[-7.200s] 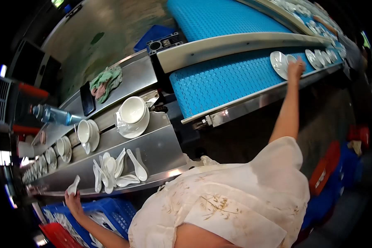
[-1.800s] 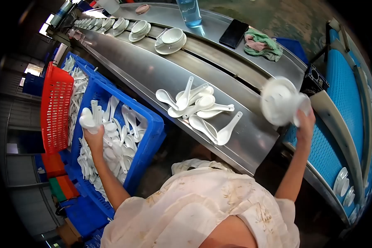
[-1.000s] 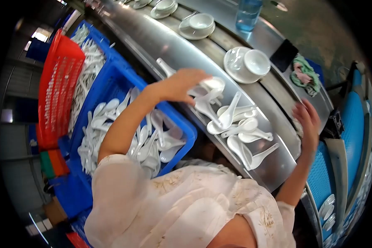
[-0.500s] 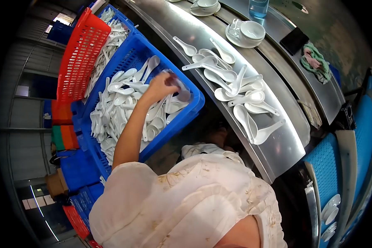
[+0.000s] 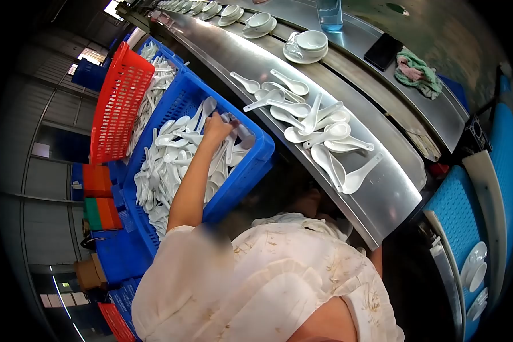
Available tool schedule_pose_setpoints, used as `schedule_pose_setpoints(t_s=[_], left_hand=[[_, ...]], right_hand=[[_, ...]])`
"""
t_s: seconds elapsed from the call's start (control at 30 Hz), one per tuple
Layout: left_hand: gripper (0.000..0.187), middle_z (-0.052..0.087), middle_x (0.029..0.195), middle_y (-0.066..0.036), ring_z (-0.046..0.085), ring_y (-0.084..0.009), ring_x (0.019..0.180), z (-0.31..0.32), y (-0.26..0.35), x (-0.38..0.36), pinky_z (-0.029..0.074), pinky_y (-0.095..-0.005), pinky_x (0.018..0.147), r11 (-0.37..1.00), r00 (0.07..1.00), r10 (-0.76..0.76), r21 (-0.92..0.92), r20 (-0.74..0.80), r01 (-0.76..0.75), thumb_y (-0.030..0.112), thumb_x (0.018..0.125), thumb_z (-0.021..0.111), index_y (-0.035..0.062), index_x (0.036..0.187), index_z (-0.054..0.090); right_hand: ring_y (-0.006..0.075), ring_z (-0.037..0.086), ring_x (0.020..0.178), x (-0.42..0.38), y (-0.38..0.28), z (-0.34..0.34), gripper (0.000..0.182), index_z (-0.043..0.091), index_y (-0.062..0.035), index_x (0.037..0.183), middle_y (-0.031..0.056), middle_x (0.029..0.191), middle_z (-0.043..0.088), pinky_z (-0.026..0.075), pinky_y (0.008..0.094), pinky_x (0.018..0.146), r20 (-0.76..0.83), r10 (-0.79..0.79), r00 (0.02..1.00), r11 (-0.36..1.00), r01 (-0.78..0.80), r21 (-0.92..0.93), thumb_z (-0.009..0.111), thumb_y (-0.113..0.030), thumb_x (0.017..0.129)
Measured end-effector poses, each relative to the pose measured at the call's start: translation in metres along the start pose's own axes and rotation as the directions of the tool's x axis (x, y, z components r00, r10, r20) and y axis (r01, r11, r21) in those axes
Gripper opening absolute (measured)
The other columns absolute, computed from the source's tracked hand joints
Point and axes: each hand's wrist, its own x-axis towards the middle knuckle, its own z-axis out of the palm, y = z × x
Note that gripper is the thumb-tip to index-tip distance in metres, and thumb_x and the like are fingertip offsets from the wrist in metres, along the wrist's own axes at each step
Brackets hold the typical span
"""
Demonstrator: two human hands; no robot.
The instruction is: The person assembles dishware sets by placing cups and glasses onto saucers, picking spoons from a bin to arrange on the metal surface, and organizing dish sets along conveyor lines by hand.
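1. Nearest the camera, the person's pale sleeve fills the bottom of the view. The right hand is out of sight below the desk point(image 5: 376, 199) edge at about 4 o'clock, so whether it is open or holding anything cannot be told.

2. At 10 o'clock from the body, the left hand point(image 5: 217, 126) reaches into the blue crate point(image 5: 242, 176), fingers curled down among the loose white spoons point(image 5: 165, 165). It looks closed around a few handles, though how many cannot be told. A good grab here probably takes handles lying the same way, so they come out as one bundle and do not snag.

3. It seems wise to lift straight up and clear the crate's rim at 2 o'clock of the hand before swinging across; ceramic knocking the plastic edge could chip.

4. Further out, at 1 o'clock, the spoon pile point(image 5: 310, 128) lies on the steel desk, bowls and handles crossed. Setting new ones just beside it, not on top, would likely stop them sliding.

5. Beyond, the cup and saucer point(image 5: 307, 45) sits at 12 o'clock, with a water bottle point(image 5: 329, 14), a phone point(image 5: 383, 51) and a cloth point(image 5: 419, 71) behind.

6. At 11 o'clock stands a red basket point(image 5: 119, 102), tilted against more spoons.
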Motion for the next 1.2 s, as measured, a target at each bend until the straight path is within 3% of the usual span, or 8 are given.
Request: schedule_pose_setpoints(t_s=[0.23, 0.3, 0.53, 0.7, 0.93, 1.07, 1.1, 1.2], left_hand=[[0.066, 0.057, 0.104, -0.017, 0.058, -0.0231, 0.087, 0.001, -0.005, -0.012, 0.048, -0.0314, 0.07, 0.878, 0.976, -0.182, -0.427, 0.115, 0.214, 0.029, 0.071, 0.073, -0.0092, 0.117, 0.045], [0.044, 0.058, 0.074, -0.007, 0.055, -0.0126, 0.059, 0.0, -0.01, -0.012, 0.043, -0.025, 0.051, 0.793, 0.959, -0.178, -0.545, 0.22, 0.272, 0.03, 0.073, 0.071, -0.0048, 0.095, 0.056], [0.036, 0.064, 0.088, -0.012, 0.062, -0.0204, 0.077, -0.006, 0.006, -0.03, 0.048, -0.0307, 0.066, 0.517, 0.895, -0.061, -0.753, 0.442, 0.407, 0.018, 0.071, 0.074, -0.0054, 0.096, 0.061], [0.033, 0.063, 0.087, -0.008, 0.06, -0.0175, 0.075, -0.016, 0.019, -0.055, 0.048, -0.0284, 0.064, 0.391, 0.953, 0.044, -0.883, 0.301, 0.261, 0.012, 0.072, 0.07, 0.0011, 0.101, 0.059], [0.034, 0.06, 0.087, -0.011, 0.059, -0.0181, 0.077, -0.053, 0.011, -0.061, 0.047, -0.0308, 0.067, 0.706, 0.937, 0.229, -0.618, -0.263, -0.346, 0.012, 0.073, 0.067, 0.0047, 0.101, 0.051], [0.045, 0.059, 0.089, -0.022, 0.056, -0.0395, 0.082, -0.081, 0.018, -0.081, 0.045, -0.0405, 0.075, 0.89, 0.87, 0.452, -0.038, 0.196, -0.454, 0.022, 0.066, 0.064, 0.0009, 0.103, 0.049], [0.054, 0.057, 0.096, -0.022, 0.054, -0.0391, 0.091, -0.066, 0.015, -0.08, 0.043, -0.0397, 0.082, 0.845, 0.809, 0.534, -0.145, 0.244, -0.514, 0.021, 0.065, 0.064, -0.0008, 0.112, 0.048], [0.061, 0.04, 0.125, -0.026, 0.037, -0.0401, 0.118, -0.022, -0.008, -0.078, 0.03, -0.0409, 0.101, 0.721, 0.705, 0.673, 0.015, 0.225, -0.693, 0.016, 0.073, 0.064, -0.0027, 0.126, 0.04]], right_hand=[[0.0189, 0.06, 0.072, 0.005, 0.003, -0.004, 0.016, 0.06, 0.0056, 0.092, 0.0102, 0.08, 0.063, 0.049, 0.0287, 0.067, -0.009, -0.022, 1.0, 1.0, 0.022, -0.011, 0.052, -0.002, 0.081], [0.0189, 0.06, 0.072, 0.009, 0.002, -0.004, 0.016, 0.06, 0.0057, 0.092, 0.0101, 0.08, 0.063, 0.049, 0.0288, 0.067, -0.01, -0.028, 1.0, 0.999, 0.028, -0.014, 0.052, -0.002, 0.081], [0.019, 0.06, 0.073, 0.023, -0.006, -0.007, 0.017, 0.06, 0.0064, 0.093, 0.0099, 0.081, 0.063, 0.048, 0.0292, 0.067, -0.014, -0.057, 0.998, 0.998, 0.056, -0.04, 0.051, -0.003, 0.081], [0.019, 0.06, 0.073, 0.032, -0.015, -0.01, 0.017, 0.06, 0.0068, 0.094, 0.0097, 0.082, 0.063, 0.048, 0.0294, 0.067, -0.006, -0.088, 0.996, 0.995, 0.087, -0.058, 0.051, -0.003, 0.082], [0.019, 0.059, 0.073, 0.028, -0.07, -0.028, 0.018, 0.059, 0.0074, 0.095, 0.0095, 0.084, 0.063, 0.048, 0.0298, 0.067, -0.061, -0.365, 0.929, 0.93, 0.367, 0.014, 0.051, -0.003, 0.083], [0.0122, 0.057, 0.072, -0.044, -0.147, -0.086, 0.016, 0.061, 0.0033, 0.094, 0.007, 0.083, 0.062, 0.047, 0.0258, 0.064, 0.259, -0.266, 0.929, 0.938, 0.311, -0.154, 0.053, -0.005, 0.083], [0.0105, 0.056, 0.071, -0.072, -0.173, -0.095, 0.015, 0.061, 0.0021, 0.093, 0.0059, 0.081, 0.062, 0.046, 0.0245, 0.063, 0.278, -0.308, 0.91, 0.93, 0.35, -0.112, 0.053, -0.006, 0.083], [0.011, 0.054, 0.069, -0.135, -0.214, -0.148, 0.016, 0.061, 0.001, 0.087, 0.0038, 0.076, 0.059, 0.045, 0.0247, 0.064, 0.002, -0.545, 0.839, 0.838, 0.545, -0.012, 0.053, -0.013, 0.084]])
